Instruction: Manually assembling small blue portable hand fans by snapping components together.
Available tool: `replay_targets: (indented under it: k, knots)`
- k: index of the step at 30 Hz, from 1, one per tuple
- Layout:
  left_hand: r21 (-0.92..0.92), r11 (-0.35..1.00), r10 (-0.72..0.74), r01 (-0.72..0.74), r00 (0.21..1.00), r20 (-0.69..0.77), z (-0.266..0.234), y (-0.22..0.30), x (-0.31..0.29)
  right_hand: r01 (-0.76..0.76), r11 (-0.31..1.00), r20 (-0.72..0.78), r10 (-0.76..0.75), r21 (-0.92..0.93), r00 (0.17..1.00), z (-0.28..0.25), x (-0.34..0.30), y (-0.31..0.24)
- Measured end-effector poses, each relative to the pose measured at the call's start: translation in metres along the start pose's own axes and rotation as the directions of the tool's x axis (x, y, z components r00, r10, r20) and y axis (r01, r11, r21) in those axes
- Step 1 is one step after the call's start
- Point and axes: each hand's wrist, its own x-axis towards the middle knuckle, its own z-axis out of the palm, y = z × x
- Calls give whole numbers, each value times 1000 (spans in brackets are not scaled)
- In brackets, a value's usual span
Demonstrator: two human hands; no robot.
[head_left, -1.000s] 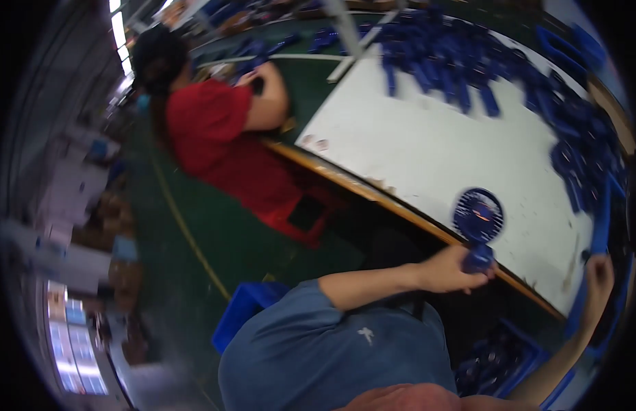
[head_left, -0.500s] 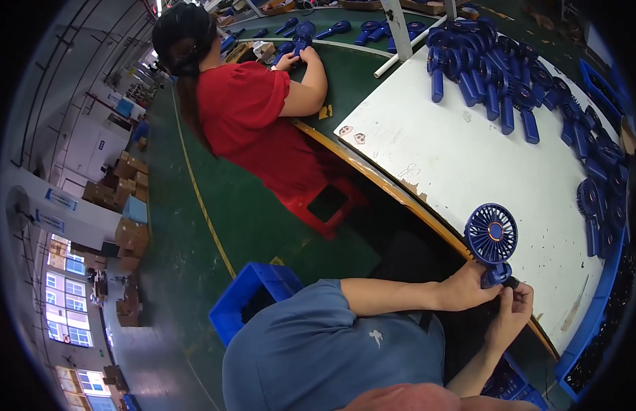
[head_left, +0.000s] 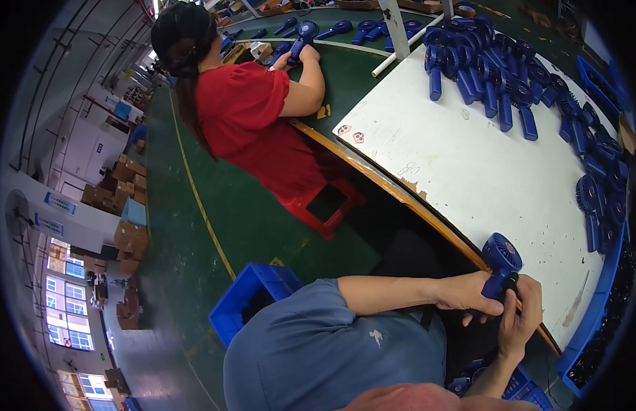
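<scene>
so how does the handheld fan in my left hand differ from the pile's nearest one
The held fan is gripped in the left hand; the pile fan lies on the white table. The held fan's handle is partly covered; the pile fan's shows uncovered. Both are dark blue with round grilles.

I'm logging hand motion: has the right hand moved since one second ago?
Yes. Against the white table, the right hand has moved left, away from the blue tray to the small fan in the left hand.
</scene>
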Motion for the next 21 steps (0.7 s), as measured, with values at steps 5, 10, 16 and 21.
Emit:
replay_targets:
  k: [5,10,16,21]
  knots:
    - [-32,999,46,-44,996,72,1,-7,0,32,992,98,-20,-120,995,-10,17,-5]
    - [-168,986,11,-4,999,43,1,-11,5,-57,973,148,92,-225,985,-3,13,-16]
    - [-309,949,27,-66,992,-127,11,-16,11,-200,935,97,237,-292,967,9,2,-34]
    - [-70,956,250,-285,916,-313,23,-33,18,-195,950,54,214,-243,975,19,-15,-35]
